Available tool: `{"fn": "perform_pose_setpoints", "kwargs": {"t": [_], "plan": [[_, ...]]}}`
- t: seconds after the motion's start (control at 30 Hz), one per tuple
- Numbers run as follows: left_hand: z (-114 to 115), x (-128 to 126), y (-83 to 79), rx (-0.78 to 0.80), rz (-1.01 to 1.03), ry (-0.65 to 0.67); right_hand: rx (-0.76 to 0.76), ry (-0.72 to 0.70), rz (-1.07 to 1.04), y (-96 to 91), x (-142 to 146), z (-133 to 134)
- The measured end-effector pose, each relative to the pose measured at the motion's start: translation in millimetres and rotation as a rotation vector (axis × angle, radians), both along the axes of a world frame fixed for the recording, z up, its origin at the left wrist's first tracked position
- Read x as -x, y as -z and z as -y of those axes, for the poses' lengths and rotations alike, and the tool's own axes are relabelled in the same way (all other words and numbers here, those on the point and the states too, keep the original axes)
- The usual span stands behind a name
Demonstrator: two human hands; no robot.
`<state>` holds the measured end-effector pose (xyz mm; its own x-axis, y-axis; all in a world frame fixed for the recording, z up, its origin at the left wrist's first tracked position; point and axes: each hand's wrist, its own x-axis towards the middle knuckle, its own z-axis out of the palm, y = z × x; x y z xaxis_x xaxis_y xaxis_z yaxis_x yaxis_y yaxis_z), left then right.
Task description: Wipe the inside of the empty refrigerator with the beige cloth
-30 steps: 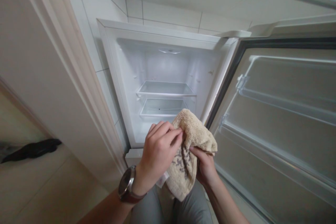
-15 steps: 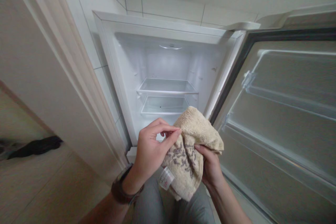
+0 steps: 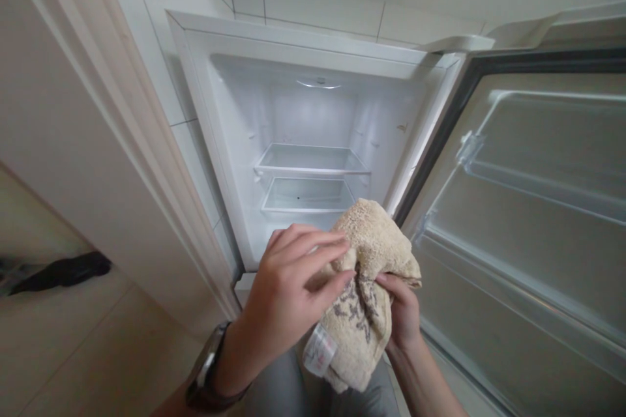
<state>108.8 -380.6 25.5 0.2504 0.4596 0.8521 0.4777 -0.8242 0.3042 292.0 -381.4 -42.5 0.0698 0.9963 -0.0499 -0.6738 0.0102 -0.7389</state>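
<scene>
Beige in colour, held up as a bunched cloth (image 3: 377, 234) before the open fridge (image 3: 313, 43), lengthwise roughly top to bottom, clasped by the nearer right hand (image 3: 405, 314) and lying just right of the loosely spread left hand (image 3: 288, 290), with contact there unclear

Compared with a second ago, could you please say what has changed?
The left hand has opened from its pinch on the cloth, which has shifted slightly right in view, its label showing more fully. The right hand still grips the cloth; the fridge door stays open.
</scene>
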Motion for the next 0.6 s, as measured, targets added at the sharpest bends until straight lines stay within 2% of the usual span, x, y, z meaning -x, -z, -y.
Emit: {"fn": "perform_pose_setpoints", "kwargs": {"t": [0.1,0.2,0.3,0.4,0.5,0.6], "plan": [[3.2,-3.6,3.5,-0.007,-0.189,-0.036,-0.038,-0.036,-0.029,4.9,-3.0,1.3],[6.1,-5.5,6.1,0.010,-0.253,-0.022,-0.073,-0.111,0.008,8.6,-4.2,4.0],[5.5,-3.4,5.5,0.003,-0.162,0.018,-0.027,-0.113,0.071,7.8,-3.7,7.5],[1.1,2.2,3.1,0.038,0.066,0.028,0.024,-0.110,0.087,4.4,-4.2,11.7],[-3.1,6.0,0.7,0.229,0.246,0.035,0.053,-0.115,0.069,2.4,-4.7,16.9],[-3.9,4.2,-0.8,0.472,0.292,0.115,0.062,-0.153,0.073,2.8,-2.8,22.4]]}}
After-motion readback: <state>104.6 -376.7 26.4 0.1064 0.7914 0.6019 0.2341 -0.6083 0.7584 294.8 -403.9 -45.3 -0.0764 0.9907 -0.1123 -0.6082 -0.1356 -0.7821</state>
